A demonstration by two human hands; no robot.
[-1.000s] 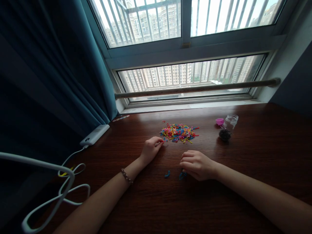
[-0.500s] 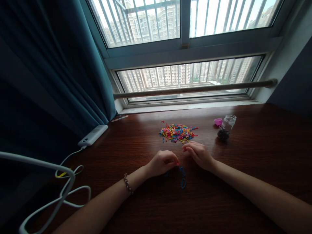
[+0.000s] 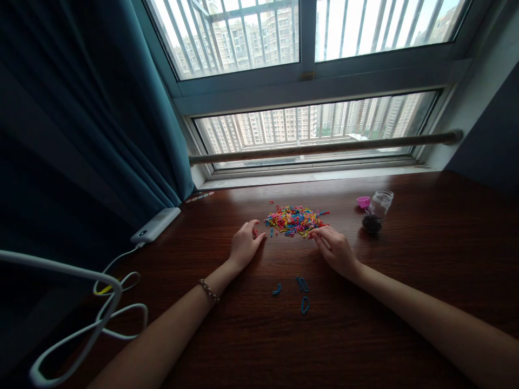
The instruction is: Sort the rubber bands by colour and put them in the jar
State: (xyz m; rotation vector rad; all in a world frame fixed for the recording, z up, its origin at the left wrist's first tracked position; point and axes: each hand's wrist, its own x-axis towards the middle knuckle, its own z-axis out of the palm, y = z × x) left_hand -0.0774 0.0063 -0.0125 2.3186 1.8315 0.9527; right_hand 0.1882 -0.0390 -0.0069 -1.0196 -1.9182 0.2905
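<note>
A heap of small multicoloured rubber bands [image 3: 295, 219] lies on the brown wooden table. At its left edge my left hand [image 3: 245, 244] rests with thumb and forefinger apart; a reddish spot shows between the curled fingers, too small to name. My right hand [image 3: 333, 249] is at the front right edge of the heap, fingers bent together and fingertips touching the bands. What those fingertips pinch, if anything, is hidden. Nearer to me lie several blue rubber bands: a bunched one [image 3: 277, 289], a pair side by side [image 3: 302, 284] and an oval loop [image 3: 305, 304].
To the right stand a clear jar [image 3: 380, 204] with dark contents at its bottom and a pink cup-like piece [image 3: 363, 202]. A white power bank [image 3: 155, 225] with a white cable [image 3: 117, 286] lies at the left by the blue curtain [image 3: 158, 135]. A barred window is behind the table.
My left hand has moved from above the blue bands to the heap's left side, its fingers parting and the bunched blue band coming into view. My right hand has shifted slightly against the heap.
</note>
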